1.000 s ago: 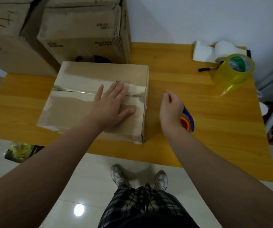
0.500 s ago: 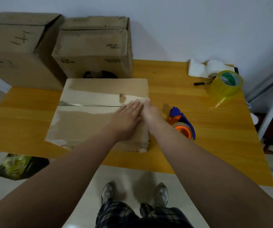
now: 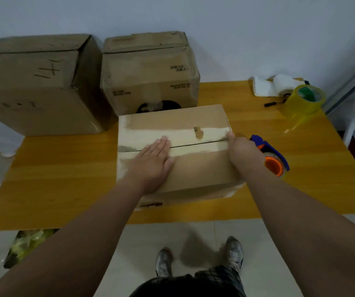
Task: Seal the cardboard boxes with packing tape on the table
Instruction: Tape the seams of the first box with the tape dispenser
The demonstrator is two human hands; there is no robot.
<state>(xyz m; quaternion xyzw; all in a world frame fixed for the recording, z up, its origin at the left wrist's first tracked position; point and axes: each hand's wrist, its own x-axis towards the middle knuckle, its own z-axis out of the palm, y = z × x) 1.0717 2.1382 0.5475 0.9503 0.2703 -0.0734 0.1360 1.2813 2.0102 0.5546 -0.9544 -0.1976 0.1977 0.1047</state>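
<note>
Tape dispenser (image 3: pixel 274 161) just right of box (image 3: pixel 198 168)

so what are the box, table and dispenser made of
Box: matte brown cardboard, with a pale tape strip along its seam. Table: looks like wood or laminate, orange with grain streaks. Dispenser: likely plastic, smooth solid blue and orange.

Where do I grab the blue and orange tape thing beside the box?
Take the tape dispenser by its blue frame, coming down from above on its right side. The cardboard box and the right hand crowd its left, and the orange roll might turn in your fingers. I can't see the cutting teeth, so go slowly.
</note>
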